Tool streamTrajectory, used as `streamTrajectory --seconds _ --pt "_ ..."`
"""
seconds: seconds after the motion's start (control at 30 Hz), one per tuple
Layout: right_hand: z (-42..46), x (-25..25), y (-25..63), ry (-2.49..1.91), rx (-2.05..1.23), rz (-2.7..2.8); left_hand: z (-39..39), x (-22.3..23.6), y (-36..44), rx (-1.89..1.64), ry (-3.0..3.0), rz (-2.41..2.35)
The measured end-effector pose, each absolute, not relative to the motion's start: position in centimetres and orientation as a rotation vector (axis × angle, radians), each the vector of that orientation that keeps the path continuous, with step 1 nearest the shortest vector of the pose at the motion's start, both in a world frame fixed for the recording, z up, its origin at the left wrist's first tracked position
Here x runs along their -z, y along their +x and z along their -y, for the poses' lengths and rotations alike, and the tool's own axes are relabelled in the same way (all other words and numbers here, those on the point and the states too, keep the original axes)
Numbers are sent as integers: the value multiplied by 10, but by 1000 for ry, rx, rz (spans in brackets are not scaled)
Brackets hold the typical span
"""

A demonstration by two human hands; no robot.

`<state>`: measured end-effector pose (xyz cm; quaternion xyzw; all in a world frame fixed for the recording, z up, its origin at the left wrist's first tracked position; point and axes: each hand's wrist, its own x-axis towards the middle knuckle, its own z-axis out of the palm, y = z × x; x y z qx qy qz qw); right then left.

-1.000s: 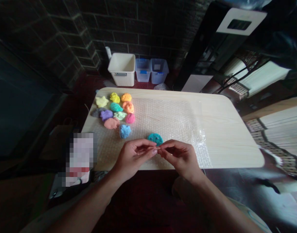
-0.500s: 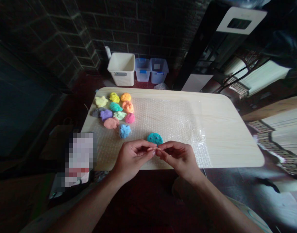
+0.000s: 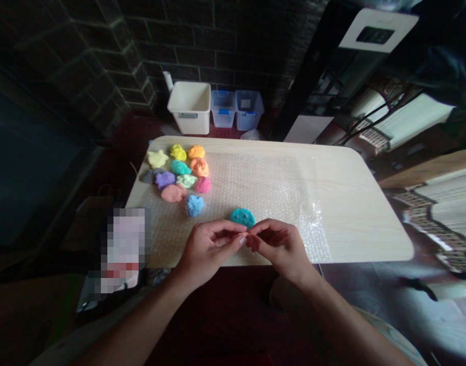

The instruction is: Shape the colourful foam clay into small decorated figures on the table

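Note:
My left hand [image 3: 212, 247] and my right hand [image 3: 280, 244] meet tip to tip near the table's front edge. Both pinch a tiny piece of pinkish modelling clay [image 3: 247, 234], mostly hidden by the fingertips. Just beyond them a flat teal clay disc [image 3: 242, 217] with small dark dots lies on bubble wrap [image 3: 255, 178]. To its left sits a blue clay lump [image 3: 195, 205]. Farther left are several more lumps, among them pink [image 3: 203, 185], salmon [image 3: 173, 192], purple [image 3: 164, 180], green [image 3: 180, 166] and yellow [image 3: 178, 152].
The pale wooden table [image 3: 354, 203] stretches to the right beyond the bubble wrap. On the floor behind it stand a white bin [image 3: 190, 122] and two clear tubs, one of them the right tub [image 3: 248, 119]. A tall black-and-white appliance [image 3: 309, 129] rises at the back right.
My fingertips shift slightly against each other around the small clay piece; a thin strip of it showed more half a second ago. The clay on the table stays in place.

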<state>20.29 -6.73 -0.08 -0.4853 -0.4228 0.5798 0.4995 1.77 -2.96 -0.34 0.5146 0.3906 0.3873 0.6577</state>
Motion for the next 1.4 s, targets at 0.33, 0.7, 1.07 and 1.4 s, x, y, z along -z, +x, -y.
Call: streamTrajectory --seconds 0.33,0.7,1.07,1.4 --pt "69 1 202 -1207 -1349 1098 29 0 18 -876 1161 -928" --pt "69 -1 202 -1178 -1357 1122 29 -2 17 -853 1149 -915" --pt "69 -3 202 -1135 -1355 1146 27 -2 17 -845 1140 -947" --pt "72 -4 202 -1159 -1229 1273 27 -5 16 -845 1144 -941"
